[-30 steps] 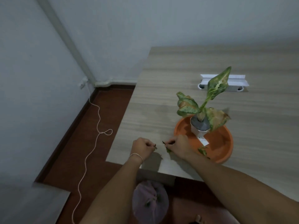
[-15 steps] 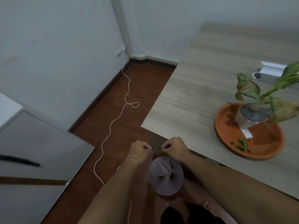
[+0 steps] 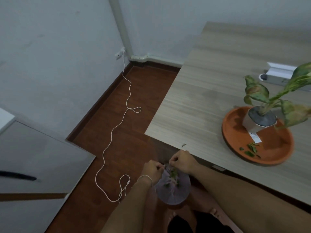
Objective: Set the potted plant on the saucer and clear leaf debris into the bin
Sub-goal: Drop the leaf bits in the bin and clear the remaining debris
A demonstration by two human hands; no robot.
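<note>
Leaf debris (image 3: 173, 174) lay partly in the bin (image 3: 173, 190), directly under both hands, green bits resting on its pale liner. The left hand (image 3: 152, 170) and the right hand (image 3: 181, 161) were held close together just above the bin's far rim, each with fingers curled and thumb pinched against the fingertips; whether either was clamped on a leaf scrap could not be told. A thin white band circled the left wrist. One small green scrap (image 3: 184, 145) sat on the tabletop (image 3: 202, 106) just beyond the right hand, near the tabletop's edge. Well to the right of the hands, the potted plant (image 3: 260, 120) stood upright on the orange saucer (image 3: 235, 143), its white pot toward the saucer's far side. More green leaf bits (image 3: 250, 149) lay on the saucer's near part, beside a small white tag. A white cord (image 3: 116, 128) trailed across the wooden floor to the left of the hands, running back to a wall socket.
</note>
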